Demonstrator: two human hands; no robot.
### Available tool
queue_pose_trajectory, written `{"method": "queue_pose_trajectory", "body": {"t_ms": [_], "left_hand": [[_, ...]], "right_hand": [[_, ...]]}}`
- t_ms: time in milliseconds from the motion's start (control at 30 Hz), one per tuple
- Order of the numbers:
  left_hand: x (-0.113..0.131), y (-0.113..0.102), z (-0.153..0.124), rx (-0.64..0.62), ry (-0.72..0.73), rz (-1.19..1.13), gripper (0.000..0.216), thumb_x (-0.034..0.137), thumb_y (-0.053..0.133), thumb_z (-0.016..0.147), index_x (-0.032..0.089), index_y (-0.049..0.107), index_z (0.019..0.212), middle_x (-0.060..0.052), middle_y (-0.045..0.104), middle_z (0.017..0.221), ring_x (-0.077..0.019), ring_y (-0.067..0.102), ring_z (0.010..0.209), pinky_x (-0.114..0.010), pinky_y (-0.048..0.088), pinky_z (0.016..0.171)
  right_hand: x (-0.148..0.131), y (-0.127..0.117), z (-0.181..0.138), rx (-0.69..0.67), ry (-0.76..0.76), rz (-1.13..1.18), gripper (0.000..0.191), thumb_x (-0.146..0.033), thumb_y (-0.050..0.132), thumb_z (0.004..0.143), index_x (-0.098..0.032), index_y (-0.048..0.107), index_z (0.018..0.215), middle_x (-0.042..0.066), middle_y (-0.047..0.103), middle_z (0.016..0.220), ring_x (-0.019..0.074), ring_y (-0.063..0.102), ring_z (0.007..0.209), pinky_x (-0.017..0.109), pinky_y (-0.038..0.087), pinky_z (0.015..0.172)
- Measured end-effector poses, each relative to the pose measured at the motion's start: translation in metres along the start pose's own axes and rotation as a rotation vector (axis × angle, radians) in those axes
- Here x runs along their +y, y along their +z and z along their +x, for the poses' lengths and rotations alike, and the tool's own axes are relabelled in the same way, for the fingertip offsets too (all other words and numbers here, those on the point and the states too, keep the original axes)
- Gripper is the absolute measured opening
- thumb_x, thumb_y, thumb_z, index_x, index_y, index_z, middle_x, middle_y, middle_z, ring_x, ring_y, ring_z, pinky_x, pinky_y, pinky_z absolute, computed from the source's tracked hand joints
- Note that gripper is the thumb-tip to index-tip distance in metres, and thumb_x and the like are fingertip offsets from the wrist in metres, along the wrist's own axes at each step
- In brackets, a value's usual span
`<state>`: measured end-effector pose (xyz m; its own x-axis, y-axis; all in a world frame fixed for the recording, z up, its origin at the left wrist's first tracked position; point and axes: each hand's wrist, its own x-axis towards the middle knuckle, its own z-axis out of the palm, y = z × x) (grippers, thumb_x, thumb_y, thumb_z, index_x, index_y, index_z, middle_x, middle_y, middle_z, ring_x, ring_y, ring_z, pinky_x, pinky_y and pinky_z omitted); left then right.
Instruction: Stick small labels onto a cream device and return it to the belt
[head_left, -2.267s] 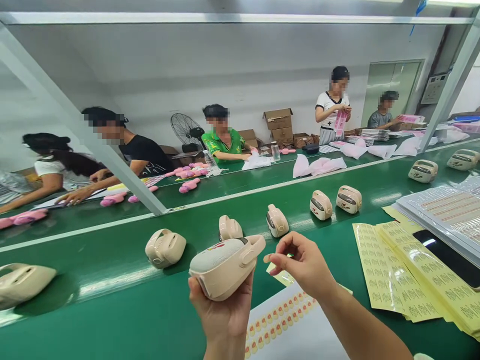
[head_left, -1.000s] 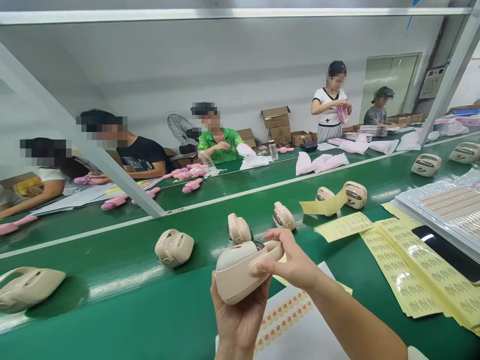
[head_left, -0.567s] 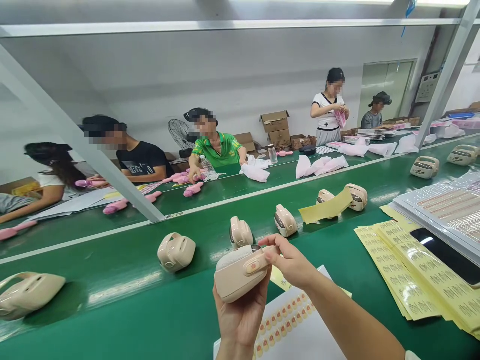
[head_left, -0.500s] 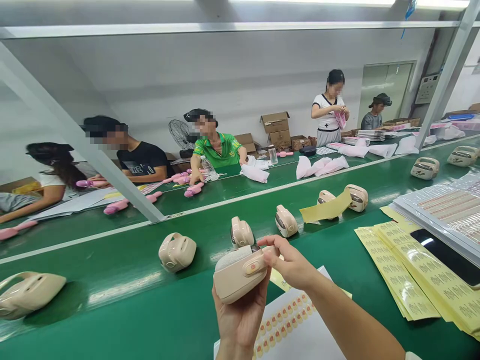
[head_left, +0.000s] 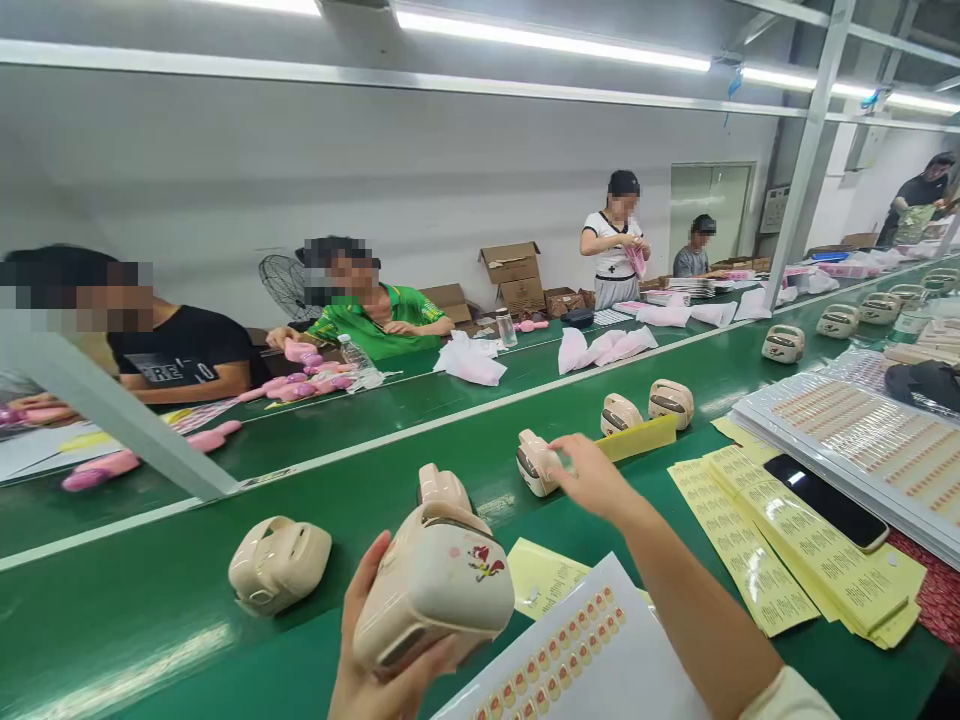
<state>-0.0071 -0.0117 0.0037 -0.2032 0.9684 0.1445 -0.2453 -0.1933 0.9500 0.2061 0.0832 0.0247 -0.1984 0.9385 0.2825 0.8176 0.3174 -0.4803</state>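
My left hand (head_left: 390,640) holds a cream portable speaker (head_left: 442,580) with a carry handle, tilted so that a smooth face with a small red cartoon print shows. My right hand (head_left: 589,475) is stretched out over the belt, its fingers and thumb closed about the right end of a second cream speaker (head_left: 532,462), which rests on the belt. Just behind the held speaker stands another cream speaker (head_left: 442,488), partly hidden. Below my hands lies a white sheet (head_left: 592,660) with rows of small oval stickers.
Several cream speakers stand along the green belt (head_left: 360,500), one of them (head_left: 279,565) at the left. Yellow label sheets (head_left: 742,540), a black phone (head_left: 825,500) and stacked sticker sheets (head_left: 862,430) lie right. Co-workers sit and stand across, near pink items (head_left: 300,380).
My right hand has left the held speaker and moved to one on the belt. My left hand has turned its speaker, bringing the printed face into sight. The view has swung right.
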Motion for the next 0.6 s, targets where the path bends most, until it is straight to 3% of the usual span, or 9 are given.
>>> {"method": "queue_pose_trajectory", "body": {"t_ms": [133,200,267,333,433,600], "left_hand": [[-0.013,0.004,0.026,-0.018,0.332,0.358,0.077,0.026,0.083,0.038,0.037,0.061,0.11,0.0,0.056,0.113,-0.03,0.05,0.109,-0.047,0.035,0.099],[-0.024,0.002,0.044,-0.092,0.433,0.445,0.071,0.024,0.083,0.037,0.034,0.065,0.105,-0.004,0.057,0.11,-0.0337,0.049,0.111,-0.052,0.03,0.1],[-0.035,-0.001,0.062,-0.168,0.499,0.526,0.066,0.024,0.083,0.038,0.032,0.068,0.102,-0.008,0.057,0.107,-0.0363,0.052,0.107,-0.054,0.035,0.096],[-0.045,-0.004,0.078,-0.242,0.636,0.64,0.061,0.025,0.082,0.043,0.032,0.069,0.101,-0.01,0.057,0.108,-0.0376,0.054,0.105,-0.052,0.04,0.091],[-0.059,-0.003,0.101,-0.36,0.91,0.834,0.055,0.028,0.076,0.054,0.032,0.066,0.107,-0.013,0.055,0.113,-0.0392,0.053,0.108,-0.05,0.044,0.087],[-0.085,-0.001,0.135,-0.446,0.945,0.979,0.064,0.019,0.061,0.061,0.028,0.051,0.124,-0.014,0.052,0.12,-0.0386,0.046,0.117,-0.056,0.04,0.091]], "right_hand": [[0.066,0.005,0.024,0.011,0.159,-0.253,0.042,-0.002,0.053,0.074,-0.007,0.054,0.116,0.025,0.055,0.117,0.0329,0.048,0.11,0.044,0.039,0.088],[0.092,0.01,0.028,0.0,0.168,-0.314,0.037,0.003,0.048,0.075,-0.01,0.061,0.107,0.022,0.061,0.108,0.0311,0.051,0.107,0.044,0.04,0.086],[0.11,0.012,0.029,0.003,0.152,-0.355,0.033,0.002,0.045,0.077,-0.015,0.067,0.094,0.017,0.066,0.097,0.0288,0.052,0.106,0.043,0.04,0.087],[0.118,0.009,0.028,0.032,0.126,-0.38,0.032,0.001,0.044,0.079,-0.018,0.07,0.085,0.013,0.067,0.091,0.0275,0.05,0.108,0.041,0.04,0.088],[0.118,-0.004,0.021,0.121,0.108,-0.402,0.037,0.0,0.041,0.08,-0.019,0.072,0.088,0.013,0.064,0.101,0.0273,0.05,0.107,0.039,0.04,0.089],[0.121,-0.029,-0.019,0.355,-0.019,-0.272,0.038,-0.005,0.041,0.081,-0.021,0.071,0.098,0.01,0.064,0.097,0.0236,0.059,0.091,0.035,0.048,0.078]]}}
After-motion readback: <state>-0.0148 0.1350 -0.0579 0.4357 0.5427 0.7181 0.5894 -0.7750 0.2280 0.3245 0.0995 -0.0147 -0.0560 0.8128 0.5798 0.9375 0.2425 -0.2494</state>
